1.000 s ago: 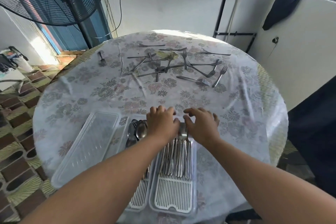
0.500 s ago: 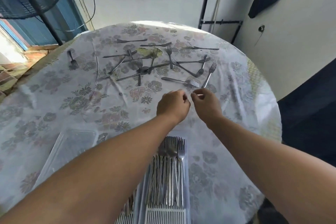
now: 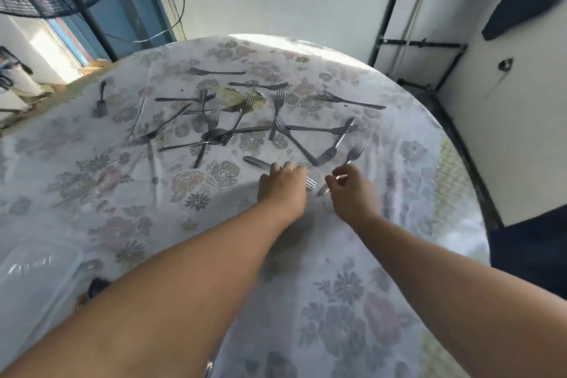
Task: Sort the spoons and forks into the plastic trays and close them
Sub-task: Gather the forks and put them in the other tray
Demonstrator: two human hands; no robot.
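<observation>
You are picking up forks from the table (image 3: 399,193) to sort them. Your left hand (image 3: 283,186) rests on a near fork (image 3: 310,183), fingers bent over it; I cannot tell if its grip has closed. Your right hand (image 3: 352,190) pinches a second fork (image 3: 352,155) by its handle. More scattered forks (image 3: 245,120) lie beyond. Both arms reach forward. Next, I think, lift both and carry them to the clear tray (image 3: 33,261) near you.

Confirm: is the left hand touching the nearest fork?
Touching. In the head view the left hand lies over the fork, fingers curled onto its shaft; handle sticks out left, tines right.
</observation>
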